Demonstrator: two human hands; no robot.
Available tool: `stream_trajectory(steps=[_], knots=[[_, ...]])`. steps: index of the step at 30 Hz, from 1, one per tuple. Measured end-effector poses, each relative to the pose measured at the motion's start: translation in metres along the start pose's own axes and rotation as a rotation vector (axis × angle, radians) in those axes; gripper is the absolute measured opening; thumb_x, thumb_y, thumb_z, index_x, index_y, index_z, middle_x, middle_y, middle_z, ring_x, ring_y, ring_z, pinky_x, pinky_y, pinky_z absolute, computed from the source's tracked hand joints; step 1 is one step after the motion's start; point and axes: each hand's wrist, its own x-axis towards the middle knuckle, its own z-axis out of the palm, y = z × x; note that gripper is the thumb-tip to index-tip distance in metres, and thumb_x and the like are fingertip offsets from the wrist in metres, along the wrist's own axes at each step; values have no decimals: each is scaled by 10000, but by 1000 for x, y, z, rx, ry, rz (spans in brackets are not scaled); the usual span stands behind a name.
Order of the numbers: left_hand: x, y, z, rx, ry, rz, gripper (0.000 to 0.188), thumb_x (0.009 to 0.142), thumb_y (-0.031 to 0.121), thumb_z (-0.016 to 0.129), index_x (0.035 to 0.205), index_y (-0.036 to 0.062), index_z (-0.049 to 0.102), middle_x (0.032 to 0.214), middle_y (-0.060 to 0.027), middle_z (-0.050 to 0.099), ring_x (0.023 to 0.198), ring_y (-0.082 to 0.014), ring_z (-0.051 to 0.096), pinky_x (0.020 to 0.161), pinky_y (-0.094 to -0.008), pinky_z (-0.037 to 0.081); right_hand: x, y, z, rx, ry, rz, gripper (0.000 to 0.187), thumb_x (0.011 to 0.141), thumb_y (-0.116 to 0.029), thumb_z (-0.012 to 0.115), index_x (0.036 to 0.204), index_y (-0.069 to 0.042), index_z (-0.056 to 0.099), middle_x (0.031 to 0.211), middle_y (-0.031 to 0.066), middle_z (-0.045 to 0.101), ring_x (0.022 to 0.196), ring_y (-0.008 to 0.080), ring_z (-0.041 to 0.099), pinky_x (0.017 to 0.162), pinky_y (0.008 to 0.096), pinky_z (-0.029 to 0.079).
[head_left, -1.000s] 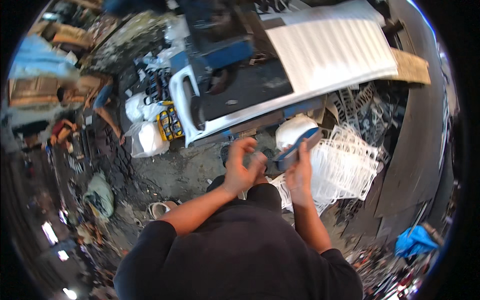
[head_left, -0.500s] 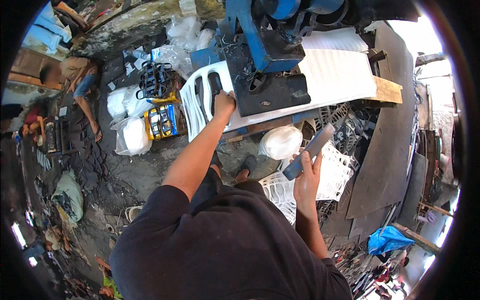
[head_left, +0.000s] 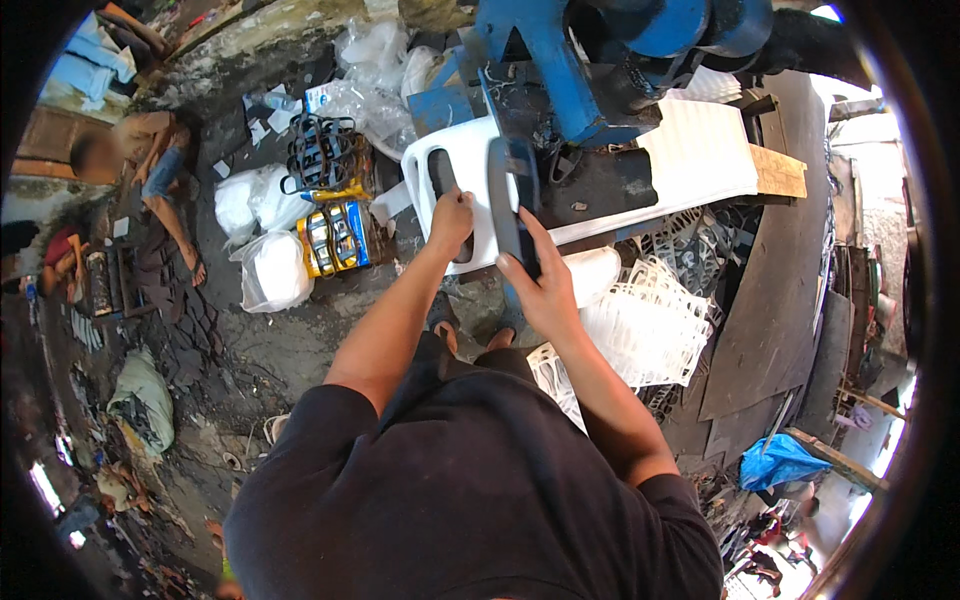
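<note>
Beyond fingers (head_left: 537, 240) stands one blue machine (head_left: 575, 95). Right hand (head_left: 547, 295) pinches one dark oval piece (head_left: 502, 200); left hand (head_left: 450, 228) curls, contents unclear.

Dark grey floor (head_left: 270, 350), white bundle (head_left: 276, 272) in clear plastic, pale green sack (head_left: 143, 398).

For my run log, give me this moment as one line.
Left hand: at flat white sheet with elongated cut-outs | right hand: holding long curved dark-grey piece, material unclear | nearby: blue metal machine

Long, dark, round-ended band (head_left: 504, 210) over white sheet (head_left: 477, 150)
</note>
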Motion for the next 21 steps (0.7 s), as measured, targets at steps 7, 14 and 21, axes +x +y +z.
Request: stream_trajectory(steps=[7,14,21], knots=[[-1,6,-24,-545,-162,-191,199,951,57,532,1130,7,603,924,-45,664,781,-142,631,672,-288,511,62,56,52,-485,48,-153,572,891,-247,634,1404,-90,436,1342,269,493,1218,437,499,997,479,437],[-5,9,-32,-685,-191,-287,239,971,107,578,1190,10,585,941,-11,649,800,-125,621,748,-279,530,71,87,68,-685,102,-142,577,898,-277,616,1418,-105,432,1383,271,454,1244,452,450,1026,500,405],[-8,13,-28,-723,-140,-299,365,944,81,622,1274,-41,521,965,-41,652,795,-131,624,697,-269,528,67,84,68,-752,145,-161,534,917,-281,603,1390,-75,465,1390,247,452,1251,431,444,1041,488,392]])
